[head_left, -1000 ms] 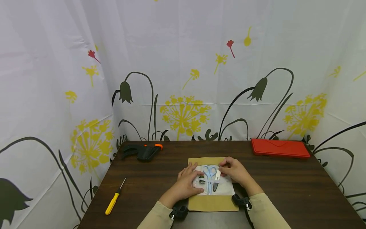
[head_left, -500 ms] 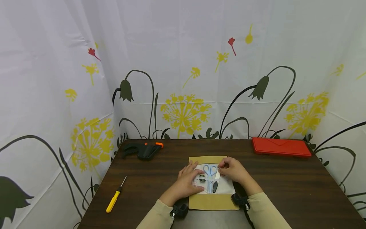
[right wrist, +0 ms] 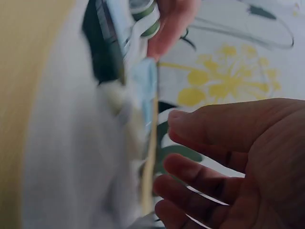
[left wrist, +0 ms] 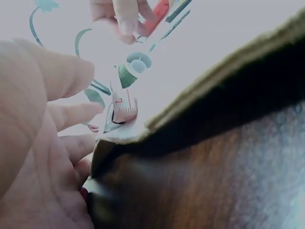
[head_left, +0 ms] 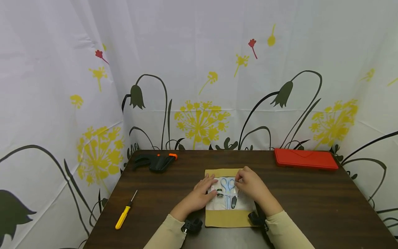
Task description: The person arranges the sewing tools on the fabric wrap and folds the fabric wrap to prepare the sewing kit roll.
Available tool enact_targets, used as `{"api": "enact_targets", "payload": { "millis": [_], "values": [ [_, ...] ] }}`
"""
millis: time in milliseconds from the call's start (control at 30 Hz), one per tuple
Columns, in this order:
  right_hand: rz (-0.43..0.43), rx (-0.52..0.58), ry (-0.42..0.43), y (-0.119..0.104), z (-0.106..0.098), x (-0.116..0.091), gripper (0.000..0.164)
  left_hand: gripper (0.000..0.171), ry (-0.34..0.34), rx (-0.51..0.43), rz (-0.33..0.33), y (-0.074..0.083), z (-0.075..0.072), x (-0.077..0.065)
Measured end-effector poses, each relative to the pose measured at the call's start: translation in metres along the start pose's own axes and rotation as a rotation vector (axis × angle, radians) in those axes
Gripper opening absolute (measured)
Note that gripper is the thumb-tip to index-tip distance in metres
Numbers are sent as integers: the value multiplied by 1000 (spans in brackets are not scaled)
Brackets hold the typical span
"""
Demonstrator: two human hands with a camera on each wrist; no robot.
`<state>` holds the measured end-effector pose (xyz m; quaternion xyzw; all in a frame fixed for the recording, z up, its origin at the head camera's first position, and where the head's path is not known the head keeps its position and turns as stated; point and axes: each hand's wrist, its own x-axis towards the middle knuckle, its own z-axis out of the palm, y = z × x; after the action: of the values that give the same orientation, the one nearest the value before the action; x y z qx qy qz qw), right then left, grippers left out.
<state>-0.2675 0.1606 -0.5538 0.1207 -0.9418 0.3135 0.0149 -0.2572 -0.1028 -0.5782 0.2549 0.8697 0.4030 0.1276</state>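
A fabric sewing kit [head_left: 230, 218] lies unfolded on the table, tan outside with a white inner panel. Strapped to the panel are light-blue scissors [head_left: 228, 185], a small dark-ended tool [head_left: 234, 202] and dark green thread [left wrist: 127, 76]. A rolled tape measure [left wrist: 125, 107] shows at the kit's left side in the left wrist view. My left hand [head_left: 200, 195] rests on that left edge, fingers spread. Beside the scissors' right handle is my right hand [head_left: 252, 185]; in the right wrist view its thumb and fingers are apart, with nothing visible between them.
A yellow-handled screwdriver [head_left: 123, 217] lies at the left of the table. At the back left is a black clamp [head_left: 158, 163] with orange parts, and at the back right a red case [head_left: 306, 159]. A patterned curtain [head_left: 199, 52] hangs behind.
My right hand has shifted slightly left towards the scissors' handle; the white part of the dark-ended tool shows less. My left hand has slid a little left, uncovering more of the panel.
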Motion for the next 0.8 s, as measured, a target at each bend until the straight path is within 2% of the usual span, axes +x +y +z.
{"api": "enact_targets", "payload": {
  "millis": [100, 233, 333, 433, 533, 667, 800],
  "values": [
    [-89, -57, -71, -16, -2, -4, 22, 53, 10, -39, -41, 0, -3, 0],
    [-281, -30, -278, -40, 0, -14, 14, 52, 40, -77, -100, 2, -5, 0],
    [-367, 17, -427, -56, 5, -22, 9, 52, 60, -59, -114, 2, -7, 0],
    [-389, 29, -534, -69, 10, -30, 13, 52, 93, -1, -87, 0, -11, -1],
    [-378, 14, -589, -73, 11, -36, 16, 54, 124, 80, -82, -2, -16, -4],
    [-304, 22, -582, -69, 7, -38, 12, 61, 169, 175, -127, -4, -21, -6],
    [-207, 11, -525, -59, -4, -37, 11, 67, 188, 219, -195, -2, -23, -8]
  ]
}}
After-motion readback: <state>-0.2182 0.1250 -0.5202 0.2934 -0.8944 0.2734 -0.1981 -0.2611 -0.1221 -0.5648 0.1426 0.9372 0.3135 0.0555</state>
